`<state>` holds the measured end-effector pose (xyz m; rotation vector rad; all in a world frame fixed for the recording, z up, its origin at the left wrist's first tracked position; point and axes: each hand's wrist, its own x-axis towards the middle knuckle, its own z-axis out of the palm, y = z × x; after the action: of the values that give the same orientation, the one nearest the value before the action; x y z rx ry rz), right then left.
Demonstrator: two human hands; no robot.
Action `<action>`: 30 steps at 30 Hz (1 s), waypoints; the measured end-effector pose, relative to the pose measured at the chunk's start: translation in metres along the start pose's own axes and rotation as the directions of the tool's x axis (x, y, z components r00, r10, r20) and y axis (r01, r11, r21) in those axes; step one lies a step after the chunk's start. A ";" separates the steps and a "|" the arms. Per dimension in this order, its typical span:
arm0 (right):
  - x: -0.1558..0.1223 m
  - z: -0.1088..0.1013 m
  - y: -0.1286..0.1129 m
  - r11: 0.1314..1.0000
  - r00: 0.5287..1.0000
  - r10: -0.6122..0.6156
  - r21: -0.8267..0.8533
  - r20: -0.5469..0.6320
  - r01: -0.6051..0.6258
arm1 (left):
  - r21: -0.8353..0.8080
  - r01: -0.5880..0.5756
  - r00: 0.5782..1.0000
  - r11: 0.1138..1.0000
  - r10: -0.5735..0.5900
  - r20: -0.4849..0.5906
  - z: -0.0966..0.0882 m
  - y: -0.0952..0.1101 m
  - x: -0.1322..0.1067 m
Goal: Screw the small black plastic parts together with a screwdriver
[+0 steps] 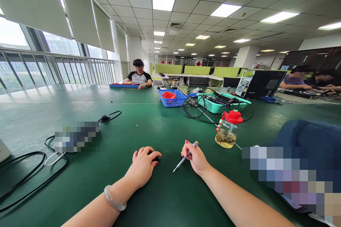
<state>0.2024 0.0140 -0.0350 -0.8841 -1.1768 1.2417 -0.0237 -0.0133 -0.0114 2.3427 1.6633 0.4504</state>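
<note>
Centre-right, a jar [226,137] is standing; the right hand [196,158] is gripping a silvery screwdriver [180,163], left hand [141,166] a black piece [159,158].

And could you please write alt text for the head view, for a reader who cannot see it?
A person's right hand holds a screwdriver at a green table; the left hand holds a small dark object, mostly hidden. Beyond are a red-lidded jar, a blue basket, a teal basket and another person.

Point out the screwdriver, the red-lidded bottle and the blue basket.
Screwdriver [182,161]: head view, on its metal shaft.
Red-lidded bottle [226,135]: head view, on its clear side.
Blue basket [172,103]: head view, front wall.
</note>
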 end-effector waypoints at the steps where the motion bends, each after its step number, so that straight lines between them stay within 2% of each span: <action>1: 0.001 0.000 0.000 1.000 1.000 0.006 0.006 0.001 -0.006 | 0.004 0.005 1.000 1.000 -0.005 0.002 0.000 0.000 -0.001; 7: 0.004 -0.001 0.003 0.997 0.999 0.032 0.067 -0.009 -0.032 | 0.030 0.002 0.999 1.000 -0.003 0.033 0.002 0.001 -0.004; 12: 0.005 -0.001 0.003 0.996 0.998 0.057 0.072 -0.010 -0.057 | 0.035 -0.009 0.998 0.999 0.007 0.062 -0.004 0.000 -0.010; 15: 0.004 -0.001 0.001 0.995 0.997 0.070 0.066 -0.011 -0.069 | 0.056 -0.011 0.997 0.998 0.006 0.074 -0.012 -0.005 -0.022; 18: 0.004 0.000 0.000 0.996 0.998 0.065 0.068 -0.012 -0.064 | 0.091 0.026 0.997 0.996 -0.033 0.076 -0.023 -0.019 -0.041; 21: 0.004 0.000 -0.001 0.997 0.999 0.049 0.056 -0.001 -0.049 | 0.148 0.081 0.995 0.986 -0.089 0.048 -0.037 -0.055 -0.065; 23: 0.003 0.000 -0.001 0.998 0.999 0.039 0.049 0.000 -0.039 | 0.185 0.104 0.994 0.977 -0.108 0.011 -0.048 -0.093 -0.081; 27: 0.003 0.000 0.000 0.999 1.000 0.031 0.032 0.003 -0.031 | 0.194 0.108 0.993 0.975 -0.097 -0.064 -0.069 -0.184 -0.110; 29: 0.003 0.000 0.000 0.999 1.000 0.029 0.025 0.004 -0.029 | 0.185 0.155 0.985 0.970 -0.136 -0.110 -0.080 -0.219 -0.123; 30: 0.003 0.000 0.000 0.999 1.000 0.028 0.024 0.003 -0.028 | 0.164 0.180 0.974 0.970 -0.153 -0.167 -0.085 -0.231 -0.128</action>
<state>0.2022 0.0174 -0.0341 -0.8838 -1.1529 1.2777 -0.2973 -0.0577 -0.0307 2.3135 2.0320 0.4769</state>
